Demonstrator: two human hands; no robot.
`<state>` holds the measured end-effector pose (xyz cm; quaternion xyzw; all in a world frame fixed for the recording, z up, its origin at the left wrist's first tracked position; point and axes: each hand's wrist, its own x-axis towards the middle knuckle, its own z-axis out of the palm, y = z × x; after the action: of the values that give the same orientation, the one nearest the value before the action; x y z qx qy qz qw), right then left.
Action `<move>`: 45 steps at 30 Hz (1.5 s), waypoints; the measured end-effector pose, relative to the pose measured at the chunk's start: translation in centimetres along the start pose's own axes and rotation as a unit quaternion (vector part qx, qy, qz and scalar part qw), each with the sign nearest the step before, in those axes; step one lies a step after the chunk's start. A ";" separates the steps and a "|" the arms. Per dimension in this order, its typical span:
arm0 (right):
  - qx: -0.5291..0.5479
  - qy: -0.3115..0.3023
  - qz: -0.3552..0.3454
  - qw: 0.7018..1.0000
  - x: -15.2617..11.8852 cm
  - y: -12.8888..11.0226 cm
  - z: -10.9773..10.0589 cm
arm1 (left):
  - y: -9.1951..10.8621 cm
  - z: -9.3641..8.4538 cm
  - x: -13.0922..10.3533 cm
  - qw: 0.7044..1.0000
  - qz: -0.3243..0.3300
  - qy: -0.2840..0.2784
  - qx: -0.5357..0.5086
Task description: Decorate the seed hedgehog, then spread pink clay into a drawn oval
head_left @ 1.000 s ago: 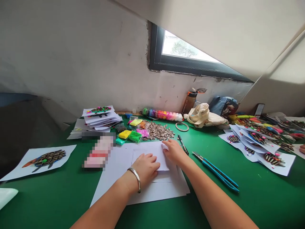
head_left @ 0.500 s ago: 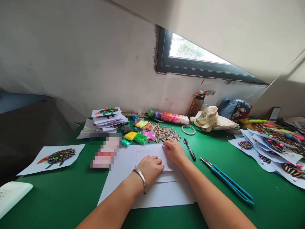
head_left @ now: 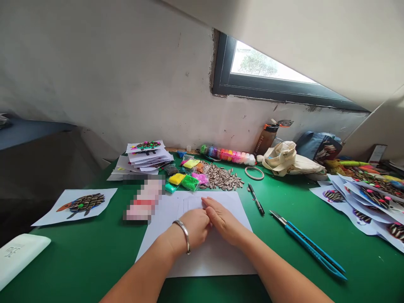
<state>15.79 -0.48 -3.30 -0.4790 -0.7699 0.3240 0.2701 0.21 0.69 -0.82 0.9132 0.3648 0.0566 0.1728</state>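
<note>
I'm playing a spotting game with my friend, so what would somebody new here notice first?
Probably the bright yellow, green and pink packets beside the sunflower seeds, just beyond the white paper. Next might come the seed-covered, bird-like picture lying over to the left, and the silver bangle around the left wrist in the middle.

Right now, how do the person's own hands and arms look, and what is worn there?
The left hand is gloveless, with a silver-coloured bangle at its wrist. The right hand is gloveless, with no bracelet visible. No sleeves cover the visible forearms.
</note>
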 end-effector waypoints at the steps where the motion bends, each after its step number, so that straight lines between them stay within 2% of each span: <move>1: -0.014 0.015 -0.005 1.000 0.2 0.4 0.3 | -0.6 -0.1 0.1 1.000 -0.028 0.007 0.012; 6: -0.116 0.069 -0.057 0.989 0.9 1.2 1.8 | -2.1 0.5 0.4 0.993 -0.097 0.035 0.060; 10: -0.226 0.032 -0.008 0.974 0.9 0.8 2.3 | -1.7 1.1 0.2 0.984 -0.148 -0.013 0.096; 14: -0.263 -0.006 0.047 0.964 0.5 0.7 1.7 | -1.6 1.0 0.1 0.972 -0.198 -0.045 0.114; 18: -0.283 -0.015 0.090 0.955 0.3 1.0 1.1 | -2.3 0.6 0.0 0.963 -0.244 -0.035 0.114; 22: -0.286 -0.027 0.096 0.953 0.4 1.2 1.0 | -2.7 0.2 0.0 0.948 -0.297 -0.003 0.115; 24: -0.284 -0.031 0.093 0.954 0.4 1.1 1.0 | -2.3 0.0 0.2 0.946 -0.297 0.020 0.131; 27: -0.279 -0.038 0.092 0.955 0.4 1.0 1.0 | -1.4 0.2 0.4 0.957 -0.247 0.044 0.143; 30: -0.269 -0.046 0.088 0.958 0.4 0.9 0.8 | -1.0 0.7 0.7 0.972 -0.199 0.020 0.123; 35: -0.255 -0.049 0.077 0.963 0.5 1.1 0.6 | -1.9 1.3 0.8 0.970 -0.213 -0.012 0.113; 45: -0.256 -0.041 0.070 0.963 0.4 1.2 0.6 | -2.3 2.1 1.1 0.963 -0.237 0.006 0.130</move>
<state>15.87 0.17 -4.50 -0.5713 -0.8019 0.1538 0.0837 -0.05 2.43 -3.62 0.8148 0.5761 -0.0285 0.0589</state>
